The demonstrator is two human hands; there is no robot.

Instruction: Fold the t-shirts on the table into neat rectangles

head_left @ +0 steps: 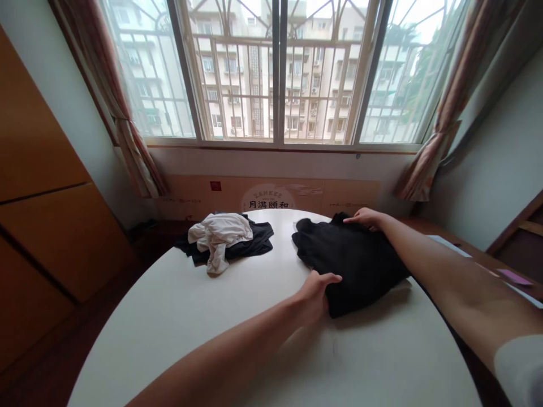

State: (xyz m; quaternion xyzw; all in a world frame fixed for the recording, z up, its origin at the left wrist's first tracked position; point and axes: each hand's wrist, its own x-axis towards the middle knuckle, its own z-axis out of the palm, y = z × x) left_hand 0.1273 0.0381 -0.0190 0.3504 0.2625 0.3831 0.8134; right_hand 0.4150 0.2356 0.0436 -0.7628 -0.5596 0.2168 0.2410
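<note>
— Well, please tell me, what does the left hand (pixel 314 297) do?

— It rests at the near edge of the folded black fabric garment (pixel 350 265), which lies on the round white table (pixel 169 328). Its fingers curve over the cloth, but I cannot tell if they really pinch it.

— And the right hand (pixel 365 218)?

— It is open, with fingers stretched out flat on the far edge of the same garment. A white sleeve (pixel 521 370) shows on that arm, at the lower right.

— So which hand is nearer to the camera?

— The left one. The garment lies between both hands, touching each of them.

— How does the garment lie?

— Its long axis runs from left to right, a little diagonal. One end points to the far left, toward the other clothes, and the other end points to the right arm.

— What is farther away?

— Well apart on the left, a crumpled white cloth (pixel 218 240) sits on a flat dark garment (pixel 263 240). Behind the table, a beige panel with Chinese characters (pixel 271 198) stands under a wide barred window (pixel 275 73), beside a patterned curtain (pixel 136 152).
</note>
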